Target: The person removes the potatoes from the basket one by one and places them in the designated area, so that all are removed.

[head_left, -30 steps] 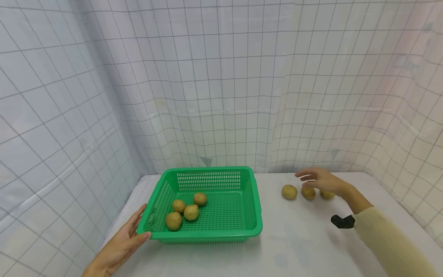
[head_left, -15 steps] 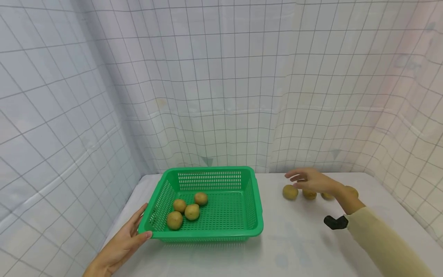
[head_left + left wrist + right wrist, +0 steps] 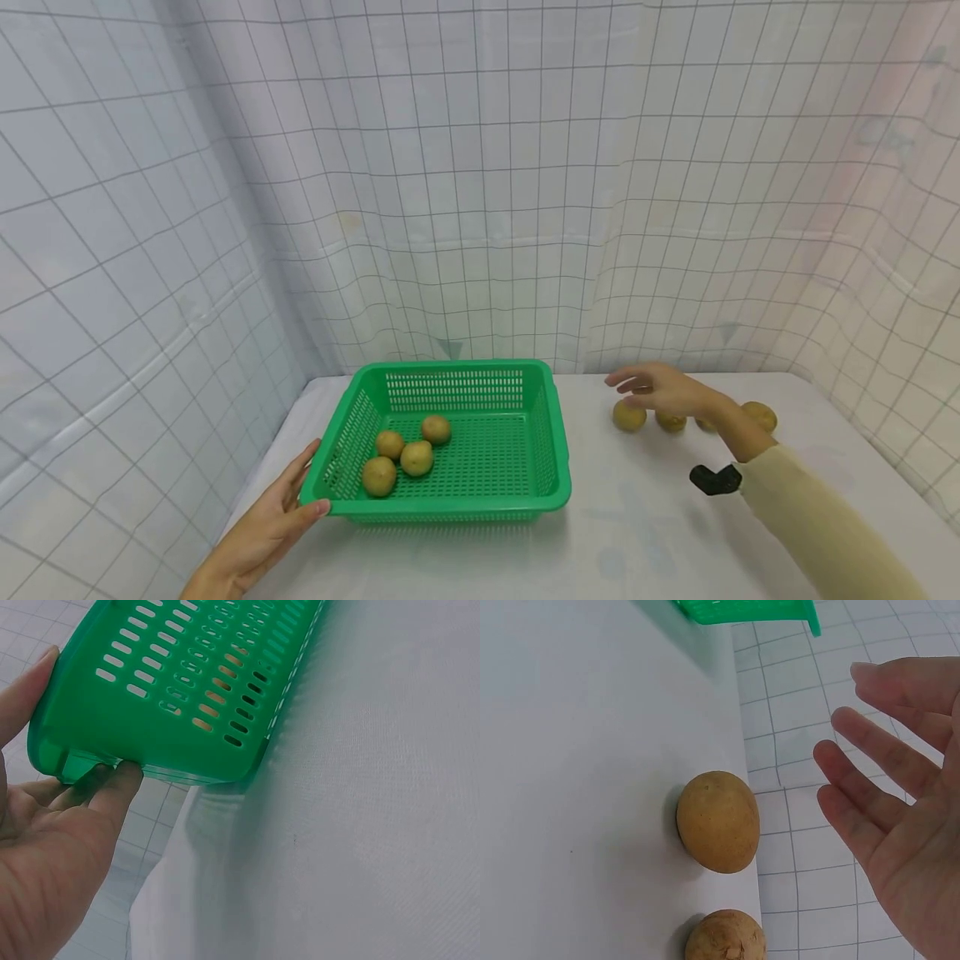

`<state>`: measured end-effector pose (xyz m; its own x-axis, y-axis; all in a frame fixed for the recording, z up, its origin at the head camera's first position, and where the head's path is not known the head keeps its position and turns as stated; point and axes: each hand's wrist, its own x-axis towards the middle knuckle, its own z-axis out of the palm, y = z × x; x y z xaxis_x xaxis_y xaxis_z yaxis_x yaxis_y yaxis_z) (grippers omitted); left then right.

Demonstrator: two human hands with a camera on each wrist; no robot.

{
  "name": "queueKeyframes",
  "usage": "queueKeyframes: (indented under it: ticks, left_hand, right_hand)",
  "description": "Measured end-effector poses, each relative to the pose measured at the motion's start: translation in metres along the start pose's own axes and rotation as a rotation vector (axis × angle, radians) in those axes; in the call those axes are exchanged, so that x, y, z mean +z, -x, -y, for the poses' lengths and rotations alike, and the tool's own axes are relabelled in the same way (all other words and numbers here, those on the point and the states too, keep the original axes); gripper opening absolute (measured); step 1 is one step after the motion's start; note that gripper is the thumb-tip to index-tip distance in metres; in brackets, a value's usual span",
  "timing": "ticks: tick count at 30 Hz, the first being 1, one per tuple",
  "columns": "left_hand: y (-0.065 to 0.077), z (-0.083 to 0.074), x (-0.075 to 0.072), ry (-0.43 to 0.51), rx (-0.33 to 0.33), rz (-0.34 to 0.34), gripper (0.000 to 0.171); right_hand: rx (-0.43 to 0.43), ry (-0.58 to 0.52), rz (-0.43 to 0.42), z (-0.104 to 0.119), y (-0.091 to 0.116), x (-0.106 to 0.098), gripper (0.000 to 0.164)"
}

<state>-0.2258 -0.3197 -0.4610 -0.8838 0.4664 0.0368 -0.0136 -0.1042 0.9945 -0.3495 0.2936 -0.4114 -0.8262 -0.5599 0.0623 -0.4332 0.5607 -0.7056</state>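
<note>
A green plastic basket (image 3: 489, 506) with slotted walls stands on the white table. Several potatoes (image 3: 378, 477) lie in its left part. My left hand (image 3: 262, 527) grips the basket's near left corner. In the left wrist view, its thumb is at one side of the rim and its fingers (image 3: 120, 791) touch the other. Right of the basket, my right hand (image 3: 663, 392) hovers over a row of potatoes, its fingers loosely bent and holding nothing. The leftmost potato (image 3: 718, 821) lies apart from the hand in the right wrist view; another potato (image 3: 726, 939) is beside it.
The row's rightmost potato (image 3: 760, 416) lies beyond my right wrist. White sheets with a grid pattern (image 3: 480, 208) hang behind the table and at both sides. A black piece (image 3: 715, 480) sticks out at my right sleeve's cuff.
My right hand has moved left along the row toward the leftmost potato, uncovering the rightmost one. My left hand stays on the basket, and the potatoes have not moved.
</note>
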Motion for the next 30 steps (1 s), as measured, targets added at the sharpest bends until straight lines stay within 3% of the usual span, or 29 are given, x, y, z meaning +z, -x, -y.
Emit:
queueKeyframes:
  ticks: [9,30]
  left_hand:
    - [0.0,0.0,-0.001,-0.01,-0.02,-0.028,0.09]
    - [0.0,-0.002,0.001,0.013,0.009,-0.007,0.088]
  right_hand:
    - [0.038,-0.023,-0.006,0.01,-0.008,0.006,0.036]
    - [-0.038,0.04,0.032,0.034,-0.031,0.013,0.037]
